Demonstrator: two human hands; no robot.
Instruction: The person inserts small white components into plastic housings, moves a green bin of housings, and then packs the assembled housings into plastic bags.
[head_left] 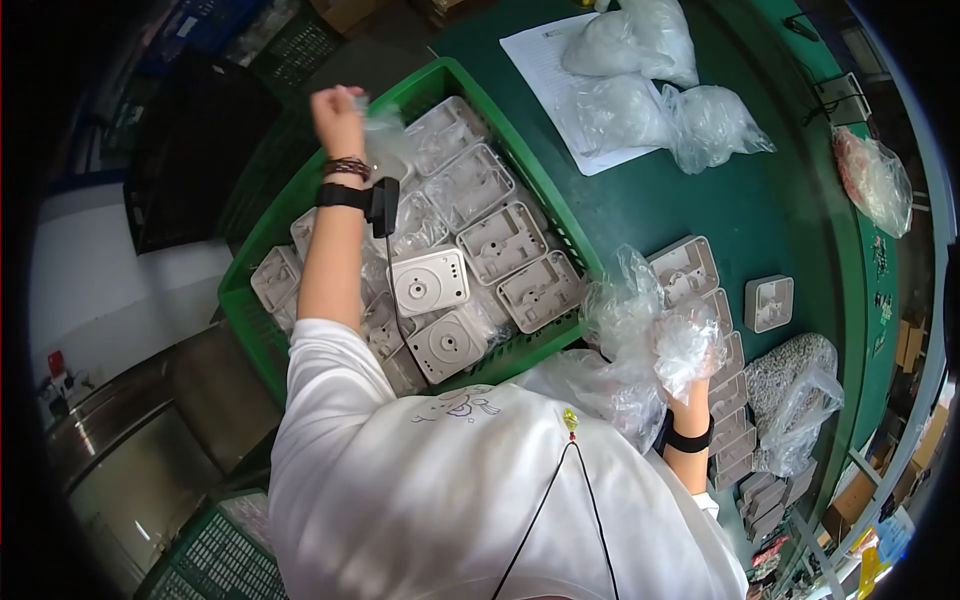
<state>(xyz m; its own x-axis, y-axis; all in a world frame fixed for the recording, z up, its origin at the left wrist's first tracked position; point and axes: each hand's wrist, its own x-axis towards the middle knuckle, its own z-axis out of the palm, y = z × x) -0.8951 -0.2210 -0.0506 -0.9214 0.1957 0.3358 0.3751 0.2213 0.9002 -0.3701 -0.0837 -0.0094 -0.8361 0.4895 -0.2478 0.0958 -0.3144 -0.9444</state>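
Note:
My left hand is over the far left rim of a green crate, its fingers closed on a clear plastic bag smeared by motion. Pale grey plastic housings fill the crate, several of them bagged or with clear film between them. At the right, my right hand is mostly hidden behind a crumpled bunch of clear plastic bags that it grips. More loose clear bags spread from there toward the crate. Beside that hand, a row of open grey housings runs along the table.
Filled clear bags lie on a white paper sheet on the green table. A single housing and a bag of small grey parts are at the right. Another green crate is at lower left.

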